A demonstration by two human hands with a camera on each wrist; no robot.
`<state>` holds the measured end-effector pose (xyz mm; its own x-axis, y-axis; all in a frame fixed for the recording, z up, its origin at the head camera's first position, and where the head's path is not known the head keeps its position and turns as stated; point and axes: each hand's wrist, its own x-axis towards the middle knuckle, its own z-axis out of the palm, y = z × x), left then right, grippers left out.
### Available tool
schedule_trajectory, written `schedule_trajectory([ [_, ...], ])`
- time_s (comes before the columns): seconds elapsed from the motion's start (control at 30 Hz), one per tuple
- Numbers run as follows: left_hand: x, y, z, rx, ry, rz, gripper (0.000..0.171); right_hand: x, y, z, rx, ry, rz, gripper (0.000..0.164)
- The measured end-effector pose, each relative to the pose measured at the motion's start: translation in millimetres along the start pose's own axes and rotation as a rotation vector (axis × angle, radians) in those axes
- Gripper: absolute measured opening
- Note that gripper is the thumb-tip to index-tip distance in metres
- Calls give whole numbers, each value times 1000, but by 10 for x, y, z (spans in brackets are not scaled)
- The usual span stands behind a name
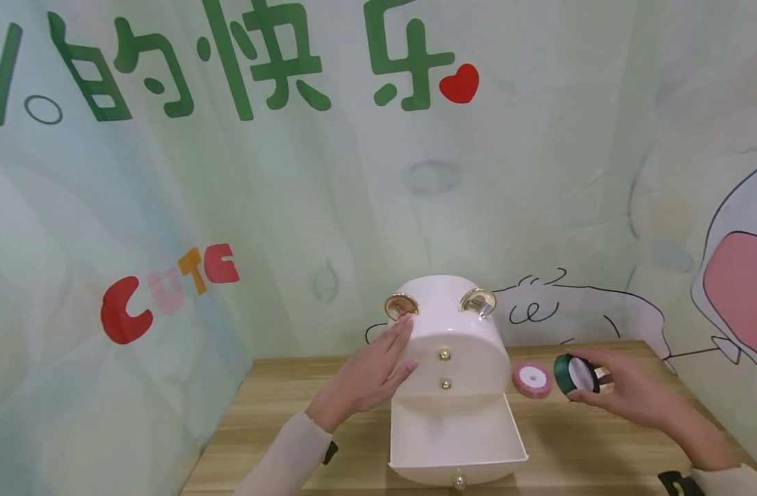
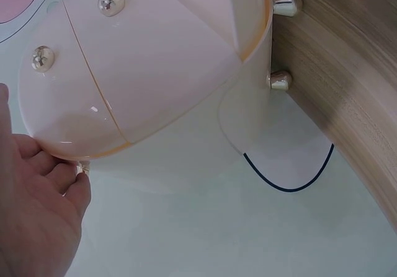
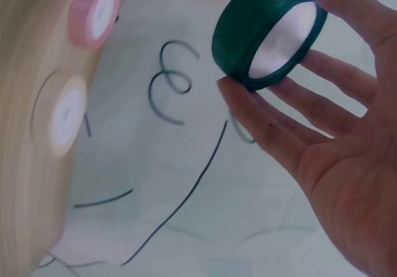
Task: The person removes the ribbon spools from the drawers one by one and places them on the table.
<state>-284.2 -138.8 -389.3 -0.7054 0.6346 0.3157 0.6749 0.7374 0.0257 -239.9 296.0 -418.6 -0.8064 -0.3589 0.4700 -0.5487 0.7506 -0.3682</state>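
A white storage box (image 1: 449, 331) with gold knobs and two gold-rimmed ears stands on the wooden table. Its bottom drawer (image 1: 452, 434) is pulled out, and the bottom inside it looks bare. My left hand (image 1: 372, 375) touches the upper left of the box beside one ear, fingers extended; in the left wrist view the fingertips meet the box's edge. To the right of the box, my right hand (image 1: 632, 389) holds a dark green ribbon roll (image 3: 257, 32) between thumb and fingers, raised above the table.
A pink ribbon roll (image 1: 532, 379) lies on the table (image 1: 291, 406) close to the right of the box. A cream ribbon roll (image 3: 62, 114) is beside it, mostly hidden by my right hand in the head view. A printed curtain (image 1: 328, 207) hangs behind and at both sides.
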Motion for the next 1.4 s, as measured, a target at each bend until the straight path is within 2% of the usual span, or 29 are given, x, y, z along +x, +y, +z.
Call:
schedule_trajectory([
  [0.17, 15, -6, 16, 5, 7, 10, 70, -40, 241, -110, -58, 37, 57, 64],
  [0.43, 15, 7, 3, 2, -7, -1, 70, -104, 554, -238, -57, -25, 220, 71],
  [0.53, 10, 8, 3, 6, -6, 2, 70, -122, 658, -246, -72, -40, 243, 73],
  [0.97, 0, -6, 9, -22, 39, 39, 69, -147, 1164, -125, -160, -110, 359, 80],
  [1.4, 11, 1, 31, -3, 33, 27, 70, -156, 1609, 127, -185, -143, 365, 68],
])
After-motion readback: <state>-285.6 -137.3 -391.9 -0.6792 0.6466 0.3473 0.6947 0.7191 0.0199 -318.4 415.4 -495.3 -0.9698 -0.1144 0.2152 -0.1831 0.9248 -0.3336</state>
